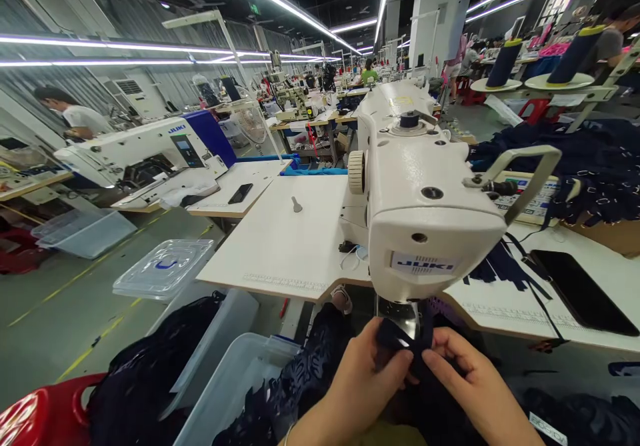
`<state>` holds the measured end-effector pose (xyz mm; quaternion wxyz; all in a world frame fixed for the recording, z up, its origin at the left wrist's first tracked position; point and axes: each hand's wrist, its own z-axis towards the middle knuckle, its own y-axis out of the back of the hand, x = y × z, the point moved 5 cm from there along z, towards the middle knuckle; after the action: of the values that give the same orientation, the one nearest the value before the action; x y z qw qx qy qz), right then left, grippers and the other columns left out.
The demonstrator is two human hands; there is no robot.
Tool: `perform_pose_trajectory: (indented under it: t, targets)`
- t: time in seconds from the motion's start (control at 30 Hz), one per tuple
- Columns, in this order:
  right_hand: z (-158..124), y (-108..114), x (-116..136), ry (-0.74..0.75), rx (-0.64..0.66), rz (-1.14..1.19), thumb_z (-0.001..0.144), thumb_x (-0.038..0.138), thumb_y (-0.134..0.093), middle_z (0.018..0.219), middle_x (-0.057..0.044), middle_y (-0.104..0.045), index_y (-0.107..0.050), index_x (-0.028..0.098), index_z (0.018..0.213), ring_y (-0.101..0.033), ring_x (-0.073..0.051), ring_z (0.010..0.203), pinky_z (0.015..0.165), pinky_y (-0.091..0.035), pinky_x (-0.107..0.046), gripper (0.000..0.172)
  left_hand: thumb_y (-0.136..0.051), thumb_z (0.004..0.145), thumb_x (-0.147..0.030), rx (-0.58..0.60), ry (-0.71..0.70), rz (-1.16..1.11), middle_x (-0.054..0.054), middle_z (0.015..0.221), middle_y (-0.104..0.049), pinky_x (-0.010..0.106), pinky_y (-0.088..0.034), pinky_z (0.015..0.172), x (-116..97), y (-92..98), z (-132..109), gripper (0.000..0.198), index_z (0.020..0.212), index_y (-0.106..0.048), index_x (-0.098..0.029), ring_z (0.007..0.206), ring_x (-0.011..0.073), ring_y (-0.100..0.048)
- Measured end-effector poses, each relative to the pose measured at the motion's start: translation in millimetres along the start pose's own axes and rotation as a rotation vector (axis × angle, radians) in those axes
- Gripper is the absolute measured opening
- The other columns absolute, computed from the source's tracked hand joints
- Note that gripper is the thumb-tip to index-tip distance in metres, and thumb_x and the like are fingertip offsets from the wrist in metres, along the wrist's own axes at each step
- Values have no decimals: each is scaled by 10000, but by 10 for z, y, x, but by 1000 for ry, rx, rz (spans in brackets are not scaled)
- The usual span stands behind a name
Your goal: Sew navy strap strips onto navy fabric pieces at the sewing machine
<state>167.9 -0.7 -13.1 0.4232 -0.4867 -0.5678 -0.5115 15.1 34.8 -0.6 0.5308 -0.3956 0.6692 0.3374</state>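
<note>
A white sewing machine (433, 229) stands right in front of me, its head pointing my way. Beneath that head, a dark navy strap-like piece of fabric (426, 333) is pinched in both hands. My left hand (367, 369) has thumb and fingers closed on its left part, close to the shiny metal plate (411, 316) under the machine head. On the other side, my right hand (465, 369) grips the fabric between thumb and forefinger. More dark cloth hangs below the hands. The needle itself cannot be made out.
A black phone (585, 289) lies on the right of the table, near a pile of dark straps (565, 159). A small grey metal tool (297, 205) rests on the left tabletop (280, 246). Clear plastic bins (235, 373) and a red stool (45, 413) stand lower left.
</note>
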Motion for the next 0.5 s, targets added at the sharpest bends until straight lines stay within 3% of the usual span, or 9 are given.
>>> perform_pose_trajectory:
  t: [0.1,0.17,0.23,0.3,0.4,0.5]
  targets:
    - [120,38,7,12,-82,-155,877,570,-533,762,-4,-601,-588,238,834,-586,-175,729,617,-488,-234,339,-563,925,-324,-212,-252,303,10,709,-679,244,-530,563,-51,134,-15,341,1228,-500,-180,607,164,-668]
    - [213,51,-15,20,-100,-236,882,563,-520,705,19,-514,-525,241,786,-529,-161,681,579,-447,-235,336,-572,927,-276,-445,-563,631,38,807,-681,271,-547,631,-195,218,-107,347,1256,-504,-190,688,171,-669]
    - [299,54,-29,28,-84,-265,897,547,-502,675,40,-431,-455,244,748,-469,-147,642,566,-416,-239,341,-571,931,-220,-528,-850,931,85,972,-681,313,-549,784,-309,186,-196,284,1213,-555,-184,886,198,-669]
    - [362,53,-32,30,-35,-268,909,545,-490,671,49,-389,-430,246,755,-436,-142,626,557,-398,-241,341,-529,953,-176,-373,-982,1153,91,1135,-665,343,-479,974,-326,93,-186,223,1167,-588,-171,1105,209,-612]
    - [411,98,-34,35,-5,-246,919,560,-472,679,50,-392,-463,246,816,-440,-143,625,558,-407,-244,330,-445,991,-197,-112,-925,1315,73,1295,-612,362,-377,1087,-254,18,-89,212,1130,-598,-149,1271,211,-506]
    - [417,198,-72,70,-60,-215,942,542,-438,717,31,-469,-505,241,880,-489,-148,651,584,-447,-244,315,-396,1013,-261,-100,-828,1350,90,1368,-562,380,-393,1045,-212,46,-34,265,1137,-595,-138,1288,231,-492]
